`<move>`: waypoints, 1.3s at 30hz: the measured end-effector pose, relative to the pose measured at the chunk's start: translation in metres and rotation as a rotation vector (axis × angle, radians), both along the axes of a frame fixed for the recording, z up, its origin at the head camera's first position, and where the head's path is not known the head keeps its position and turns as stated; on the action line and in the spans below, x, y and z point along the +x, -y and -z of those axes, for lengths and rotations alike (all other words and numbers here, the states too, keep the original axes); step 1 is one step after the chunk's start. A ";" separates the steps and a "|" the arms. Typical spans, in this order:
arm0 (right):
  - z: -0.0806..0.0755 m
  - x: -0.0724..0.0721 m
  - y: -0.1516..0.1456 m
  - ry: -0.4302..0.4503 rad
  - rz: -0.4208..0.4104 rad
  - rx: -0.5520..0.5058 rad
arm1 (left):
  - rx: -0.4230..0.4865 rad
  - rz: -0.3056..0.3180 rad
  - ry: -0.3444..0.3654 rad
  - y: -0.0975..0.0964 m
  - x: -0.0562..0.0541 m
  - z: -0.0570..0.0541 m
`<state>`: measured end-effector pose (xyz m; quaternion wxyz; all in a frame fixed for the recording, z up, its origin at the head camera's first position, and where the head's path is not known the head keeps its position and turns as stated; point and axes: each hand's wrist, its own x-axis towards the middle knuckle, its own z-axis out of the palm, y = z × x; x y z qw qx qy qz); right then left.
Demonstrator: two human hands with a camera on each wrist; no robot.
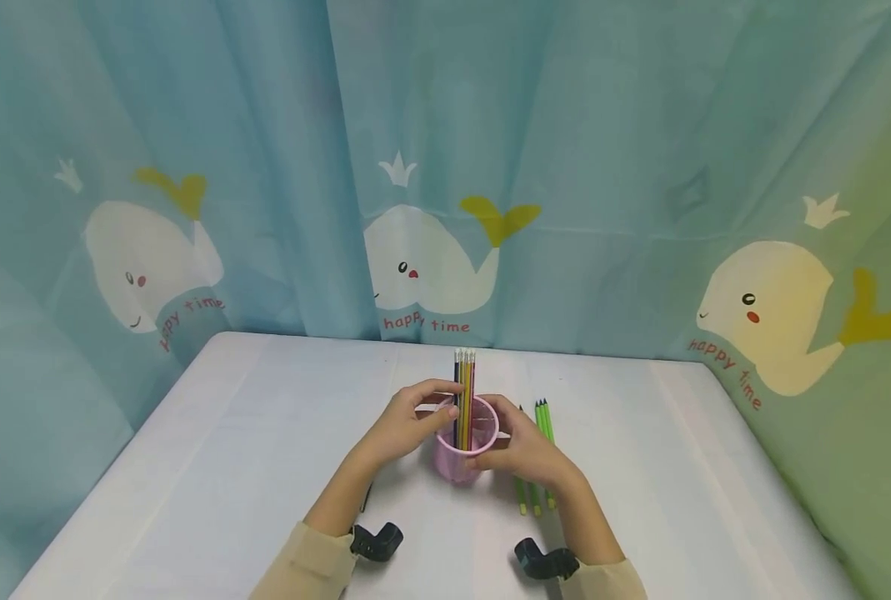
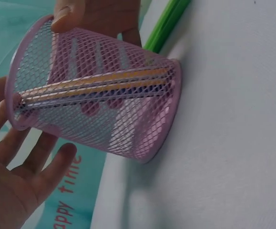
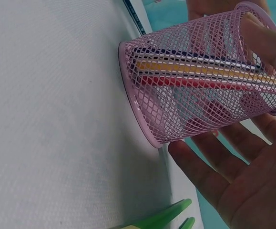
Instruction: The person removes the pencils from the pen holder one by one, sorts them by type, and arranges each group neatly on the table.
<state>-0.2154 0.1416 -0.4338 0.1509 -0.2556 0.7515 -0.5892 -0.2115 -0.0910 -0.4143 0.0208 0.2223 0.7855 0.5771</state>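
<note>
A pink mesh pencil cup (image 1: 456, 468) stands on the white table, with a bundle of pencils (image 1: 463, 375) upright inside. Dark blue, yellow and red barrels show through its mesh. At the rim, my left hand (image 1: 403, 425) pinches the bundle between thumb and fingers. My right hand (image 1: 523, 450) grips the cup from the right, thumb on the near side and fingers round the back. In the right wrist view, the thumb of the right hand (image 3: 257, 176) presses the mesh close to the rim. Lower pencil ends (image 2: 161, 81) reach near the cup's base in the left wrist view.
Several green pencils (image 1: 546, 421) lie on the table (image 1: 640, 467) right of the cup, partly under my right hand and forearm. A dark pencil (image 1: 366, 497) lies beside my left forearm. Behind the table hangs a blue curtain (image 1: 603, 167) with whale prints.
</note>
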 end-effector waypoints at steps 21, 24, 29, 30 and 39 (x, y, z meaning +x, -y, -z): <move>0.000 0.000 -0.001 0.018 0.023 0.027 | -0.081 -0.028 -0.065 0.010 0.005 -0.011; 0.000 0.001 -0.001 0.017 0.026 0.030 | -0.095 -0.039 -0.080 0.012 0.006 -0.013; 0.001 0.001 -0.001 0.006 0.019 0.023 | -0.103 -0.057 -0.079 0.014 0.008 -0.016; 0.001 0.001 -0.001 0.004 0.018 0.025 | -0.103 -0.060 -0.079 0.014 0.009 -0.017; 0.001 0.000 0.000 0.004 0.024 0.028 | -0.031 -0.075 -0.061 0.017 0.011 -0.024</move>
